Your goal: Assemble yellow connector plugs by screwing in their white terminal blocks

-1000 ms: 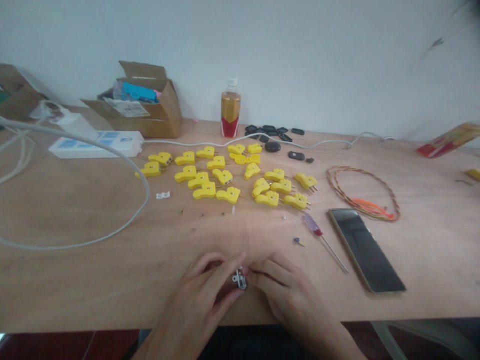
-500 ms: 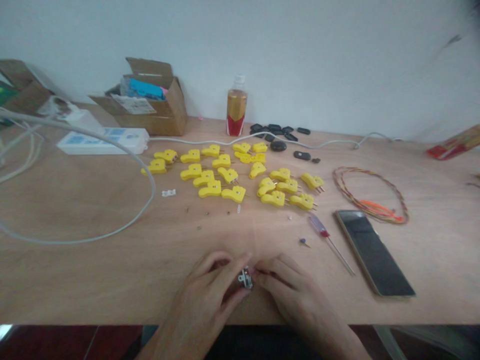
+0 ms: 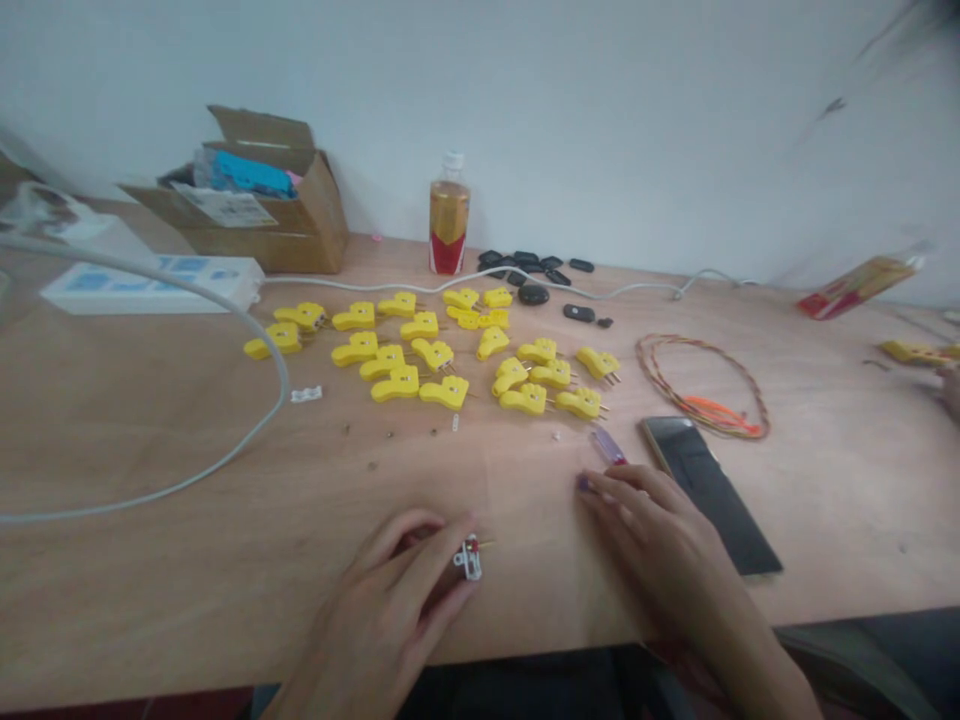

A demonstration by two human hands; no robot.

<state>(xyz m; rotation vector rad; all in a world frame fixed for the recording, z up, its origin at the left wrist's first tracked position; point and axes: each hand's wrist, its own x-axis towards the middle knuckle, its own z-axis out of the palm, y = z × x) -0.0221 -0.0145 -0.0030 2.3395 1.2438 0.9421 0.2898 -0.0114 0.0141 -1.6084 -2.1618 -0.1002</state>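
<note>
A small metal plug insert (image 3: 469, 560) with a red spot sits near the near edge of the worktop (image 3: 150, 560), left of centre. A thin pin projects rightward; long axis runs roughly left to right. The left hand (image 3: 382, 610) has its grip pressed together, fingertips pinching the insert from the left. The right hand (image 3: 667, 525) stands well apart, fingers extended and not closed, with fingertips at a small purple-headed screw (image 3: 583, 484), just near a screwdriver (image 3: 607, 447). Yellow plug bodies (image 3: 446, 392) lie farther off; a phone (image 3: 705, 490) lies right.
</note>
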